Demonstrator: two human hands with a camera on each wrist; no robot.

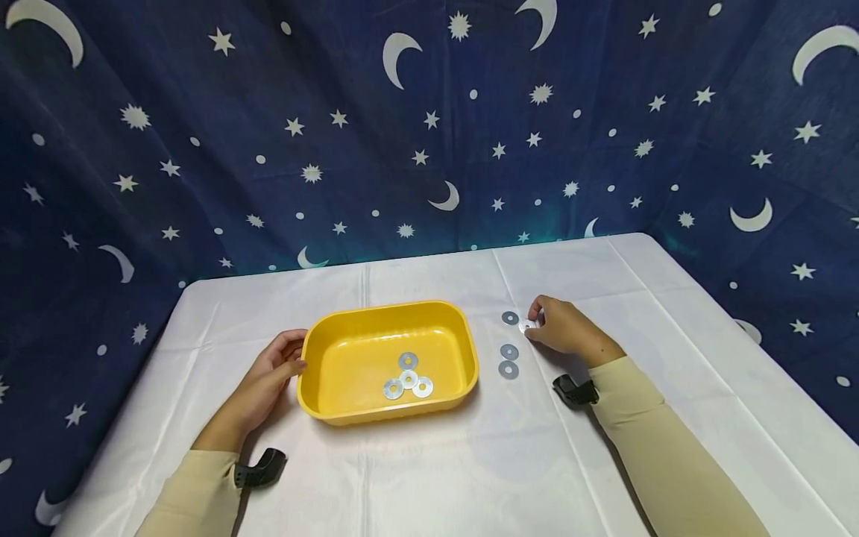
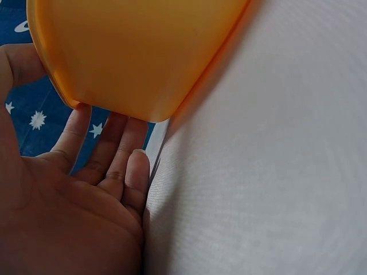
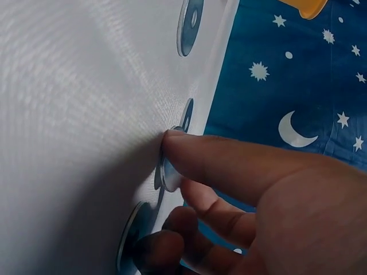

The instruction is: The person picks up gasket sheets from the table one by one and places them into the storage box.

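beside the yellow tray [image 1: 352, 358], my right grip [image 1: 567, 328] pinches a flat washer [image 3: 170, 172] (left hand [image 1: 267, 382] spread against the tray's end); likely mid-pickup, calling for a clean lift.

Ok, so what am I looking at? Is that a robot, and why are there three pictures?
No robot here: these are a person's bare left hand and right hand. The big picture looks down from a camera on the head. The other two look from each wrist.

On the white cloth sits a yellow tray with four metal rings inside. Three loose rings lie right of it. The left hand holds the tray's left end, and the right hand pinches one more ring.
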